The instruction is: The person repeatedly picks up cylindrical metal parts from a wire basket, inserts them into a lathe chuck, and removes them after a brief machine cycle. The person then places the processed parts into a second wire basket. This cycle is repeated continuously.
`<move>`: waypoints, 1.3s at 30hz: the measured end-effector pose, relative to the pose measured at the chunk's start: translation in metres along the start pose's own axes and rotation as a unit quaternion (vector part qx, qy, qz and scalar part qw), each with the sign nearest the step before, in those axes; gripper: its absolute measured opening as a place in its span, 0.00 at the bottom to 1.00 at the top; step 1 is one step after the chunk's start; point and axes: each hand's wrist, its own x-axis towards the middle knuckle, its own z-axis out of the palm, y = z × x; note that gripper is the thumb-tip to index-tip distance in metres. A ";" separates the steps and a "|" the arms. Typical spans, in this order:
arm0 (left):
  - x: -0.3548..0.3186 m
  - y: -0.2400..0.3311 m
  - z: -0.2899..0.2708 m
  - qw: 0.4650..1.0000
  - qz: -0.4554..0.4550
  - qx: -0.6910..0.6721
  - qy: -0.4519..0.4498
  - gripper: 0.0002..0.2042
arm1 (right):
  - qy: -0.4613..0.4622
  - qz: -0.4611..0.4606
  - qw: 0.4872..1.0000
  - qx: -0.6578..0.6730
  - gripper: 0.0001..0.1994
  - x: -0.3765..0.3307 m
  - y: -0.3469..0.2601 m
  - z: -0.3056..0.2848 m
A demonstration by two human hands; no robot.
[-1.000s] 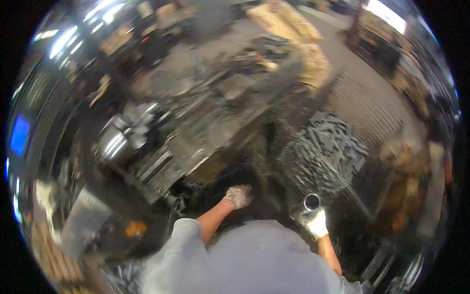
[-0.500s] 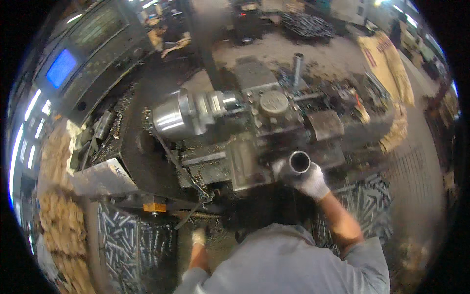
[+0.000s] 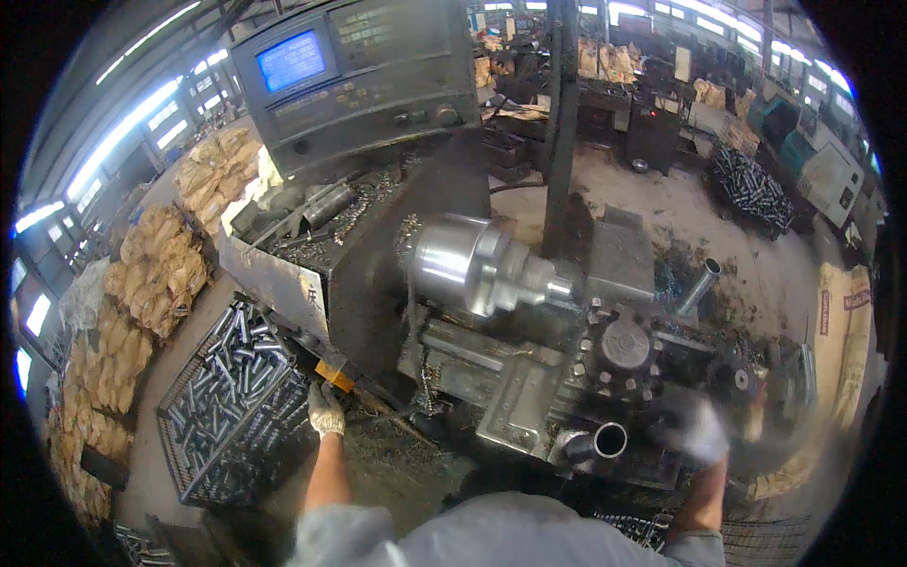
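My left hand [image 3: 326, 412], in a white knit glove, reaches forward beside a small orange box [image 3: 334, 375] on the machine's front. Its fingers look stretched out, with nothing visible in them. Close by, a wire crate [image 3: 176, 425] holds many short metal tubes. My gloved right hand [image 3: 697, 430] is smeared by motion, so its fingers are unclear. It hovers over the lathe's carriage, right of an open-topped metal tube [image 3: 597, 444] that stands there apart from it. Left of the turret [image 3: 625, 342], the chuck [image 3: 452, 257] grips a shiny workpiece [image 3: 559, 287].
A control panel with a blue screen [image 3: 291, 61] rises behind the chuck. Another tube [image 3: 701, 283] leans beyond the turret. Brown sacks [image 3: 161, 269] are stacked at the left; a heap of metal parts [image 3: 751, 187] lies far right. A dark post [image 3: 561, 123] stands behind the lathe.
The view has swung left and up. My right hand has let go of the metal tube and moved right of it. My left hand has come forward to beside the orange box.
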 end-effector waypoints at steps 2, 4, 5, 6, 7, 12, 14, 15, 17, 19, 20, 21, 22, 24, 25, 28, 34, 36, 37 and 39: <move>0.002 -0.001 0.002 0.992 -0.030 -0.120 0.021 0.26 | 0.055 -0.027 0.998 -0.008 0.15 0.026 -0.023 -0.019; 0.003 -0.003 0.004 0.986 -0.046 -0.161 0.020 0.29 | 0.105 -0.039 0.993 -0.037 0.14 0.064 -0.040 -0.022; 0.002 -0.004 0.004 0.988 -0.069 -0.137 -0.022 0.29 | 0.097 -0.024 0.994 -0.041 0.15 0.090 -0.046 -0.026; 0.000 -0.005 0.004 0.988 -0.079 -0.128 -0.043 0.28 | 0.122 -0.057 0.989 -0.064 0.17 0.119 -0.049 -0.022; -0.001 -0.005 0.003 0.987 -0.105 -0.105 -0.069 0.28 | 0.145 -0.087 0.982 -0.084 0.18 0.149 -0.049 -0.017; 0.002 0.004 -0.001 0.807 -0.238 -0.533 -0.096 0.16 | 0.022 -0.040 0.953 -0.300 0.29 0.295 -0.028 0.018; -0.013 0.006 -0.003 0.838 -0.262 -0.468 -0.096 0.15 | -0.152 0.084 0.927 -0.333 0.28 0.340 -0.010 0.037; -0.023 0.005 -0.004 0.858 -0.252 -0.439 -0.094 0.15 | -0.221 0.137 0.903 -0.342 0.26 0.351 0.004 0.041; -0.061 0.000 -0.007 0.860 -0.257 -0.427 -0.106 0.16 | -0.193 0.152 0.918 -0.310 0.20 0.365 0.030 0.041; -0.102 -0.013 -0.015 0.847 -0.267 -0.433 -0.157 0.16 | -0.157 -0.094 0.938 -0.295 0.16 0.355 0.054 0.007; -0.121 -0.019 -0.016 0.827 -0.333 -0.427 -0.152 0.16 | -0.113 -0.093 0.966 -0.215 0.15 0.347 0.061 -0.009; -0.139 -0.023 -0.018 0.804 -0.398 -0.418 -0.142 0.17 | -0.062 0.066 0.986 -0.143 0.16 0.335 0.064 -0.033; -0.155 -0.028 -0.026 0.814 -0.392 -0.400 -0.155 0.17 | -0.023 0.081 0.990 -0.114 0.16 0.322 0.063 -0.061; -0.175 -0.027 -0.037 0.834 -0.368 -0.388 -0.134 0.16 | 0.151 0.085 0.981 -0.091 0.16 0.292 0.053 -0.112; -0.177 -0.019 -0.040 0.846 -0.367 -0.366 -0.124 0.16 | 0.249 0.063 0.962 -0.097 0.15 0.278 0.044 -0.136; -0.167 0.027 -0.049 0.937 -0.123 -0.288 -0.154 0.17 | 0.406 -0.073 0.850 -0.327 0.11 0.268 0.022 -0.172; -0.139 0.195 -0.011 0.869 0.350 -0.219 -0.271 0.24 | 0.199 0.057 0.817 -0.538 0.14 0.324 0.022 -0.123; -0.144 0.253 0.012 0.815 0.456 -0.202 -0.296 0.27 | 0.188 0.001 0.824 -0.535 0.16 0.321 0.022 -0.097; -0.143 0.283 0.031 0.776 0.518 -0.133 -0.335 0.29 | 0.174 -0.003 0.831 -0.529 0.18 0.322 0.017 -0.081; -0.142 0.332 0.061 0.715 0.538 -0.121 -0.430 0.30 | 0.036 -0.068 0.899 -0.432 0.18 0.320 -0.001 -0.051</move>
